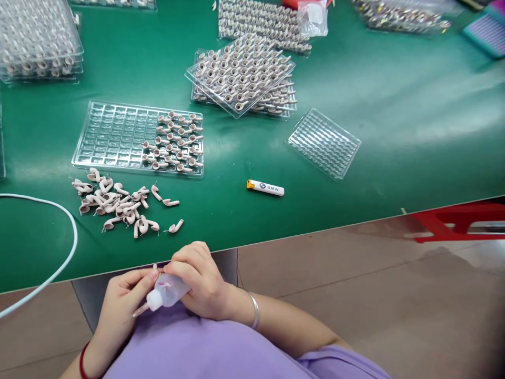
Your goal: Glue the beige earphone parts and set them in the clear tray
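Observation:
My right hand (203, 281) is closed around a translucent squeeze bottle (173, 290) with a white cap, tilted down to the left. My left hand (122, 300) pinches a small pale piece (155, 268), apparently an earphone shell, between thumb and forefinger beside the bottle; most of it is hidden. Both hands are in front of the table's near edge, above my lap. Beyond them lies a loose heap of beige earphone shells (126, 206), some with thin wires sticking out. Behind the heap, a clear plastic tray (114, 134) holds rows of shells on its right side.
A white lighter (268, 188) and a small clear tray (325, 143) lie on the green table (236, 221). Filled trays (240, 73) are stacked at the back, others (39, 42) at far left. A white cable (73, 231) curves along the left. A red stool (453, 223) stands right.

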### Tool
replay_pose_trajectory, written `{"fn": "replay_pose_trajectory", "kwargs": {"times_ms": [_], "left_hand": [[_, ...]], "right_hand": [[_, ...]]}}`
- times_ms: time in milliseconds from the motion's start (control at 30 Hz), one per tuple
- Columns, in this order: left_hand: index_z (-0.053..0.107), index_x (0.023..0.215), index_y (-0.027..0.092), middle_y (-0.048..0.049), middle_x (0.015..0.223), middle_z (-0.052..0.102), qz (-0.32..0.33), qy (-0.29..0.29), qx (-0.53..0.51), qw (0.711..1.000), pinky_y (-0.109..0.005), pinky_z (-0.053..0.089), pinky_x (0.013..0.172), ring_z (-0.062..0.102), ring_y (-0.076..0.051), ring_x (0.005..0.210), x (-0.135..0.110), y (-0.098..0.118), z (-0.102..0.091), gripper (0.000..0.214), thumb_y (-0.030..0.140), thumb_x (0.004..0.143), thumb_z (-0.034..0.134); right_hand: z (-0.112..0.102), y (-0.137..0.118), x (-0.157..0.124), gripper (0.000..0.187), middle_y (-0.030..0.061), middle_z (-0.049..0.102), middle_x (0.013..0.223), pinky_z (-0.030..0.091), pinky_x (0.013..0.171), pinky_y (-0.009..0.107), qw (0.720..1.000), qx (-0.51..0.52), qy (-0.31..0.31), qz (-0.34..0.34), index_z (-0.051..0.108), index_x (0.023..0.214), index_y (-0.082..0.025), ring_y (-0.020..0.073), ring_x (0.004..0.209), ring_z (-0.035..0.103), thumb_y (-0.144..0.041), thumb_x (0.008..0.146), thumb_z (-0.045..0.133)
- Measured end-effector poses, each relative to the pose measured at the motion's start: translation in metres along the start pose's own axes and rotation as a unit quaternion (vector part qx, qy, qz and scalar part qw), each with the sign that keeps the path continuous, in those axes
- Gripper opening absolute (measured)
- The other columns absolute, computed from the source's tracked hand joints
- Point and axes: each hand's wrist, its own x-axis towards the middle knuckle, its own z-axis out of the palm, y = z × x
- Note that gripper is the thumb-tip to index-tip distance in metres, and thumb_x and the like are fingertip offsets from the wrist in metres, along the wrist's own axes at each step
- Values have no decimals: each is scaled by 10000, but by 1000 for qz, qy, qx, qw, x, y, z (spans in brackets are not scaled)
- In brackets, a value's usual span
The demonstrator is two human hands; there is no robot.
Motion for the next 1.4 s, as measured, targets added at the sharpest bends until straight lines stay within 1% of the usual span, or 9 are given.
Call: {"fn": "replay_pose_trajectory", "kwargs": {"times_ms": [300,433,533,633,800,1033,1133,1233,1400], "left_hand": [[793,791,179,4,516,550,15,18,37,999,-216,387,480,476,-119,529,0,8,1,287,448,694,765],[791,799,181,-18,579,617,24,-25,87,996,-228,422,516,522,-142,579,-1,15,-2,312,477,725,724],[789,803,196,-38,660,689,57,-72,187,978,-234,444,533,563,-153,591,-7,31,-3,304,477,754,684],[776,786,223,-37,744,726,150,-61,288,944,-234,480,598,629,-167,658,-14,52,-1,226,427,773,680],[732,764,242,-2,713,686,317,22,352,880,-205,462,550,615,-136,625,-13,75,3,152,392,781,711],[708,777,232,9,691,662,404,40,421,811,-210,457,526,595,-124,601,1,88,11,125,351,810,695],[716,816,232,-2,758,684,482,83,467,737,-242,484,655,616,-138,683,25,111,14,97,312,838,665],[732,844,238,-26,851,706,527,153,509,663,-282,486,758,636,-171,784,63,155,12,153,340,865,620],[750,878,195,-63,918,736,497,179,564,634,-323,484,822,660,-224,896,124,224,9,259,312,888,519]], "right_hand": [[5,-1,-2,106,42,647,803,383,696,340,999,-31,8,-13,566,956,-181,165,732,545,-140,894,490],[1,-1,-1,114,43,645,828,401,704,344,1000,-20,-9,-5,564,972,-191,163,739,551,-145,894,495],[-14,4,7,136,43,627,854,465,684,315,997,72,-28,23,550,1014,-208,167,771,576,-215,881,576],[-35,14,16,282,15,594,847,492,618,271,982,157,17,108,528,999,-233,146,716,570,-318,809,718],[-52,34,23,273,-5,561,838,490,627,269,958,140,115,222,535,967,-236,132,697,555,-331,802,732],[-48,44,19,317,-8,563,829,476,595,246,936,181,119,276,549,981,-227,126,679,548,-349,771,752],[-48,44,20,310,-13,568,823,476,594,239,932,193,121,282,552,978,-229,121,673,547,-331,767,755],[-49,43,21,306,-17,561,803,459,544,221,928,204,125,285,559,972,-224,110,632,528,-344,767,751],[-50,42,23,288,-17,571,784,443,511,204,936,189,132,266,570,958,-216,102,608,516,-351,768,739]]}}
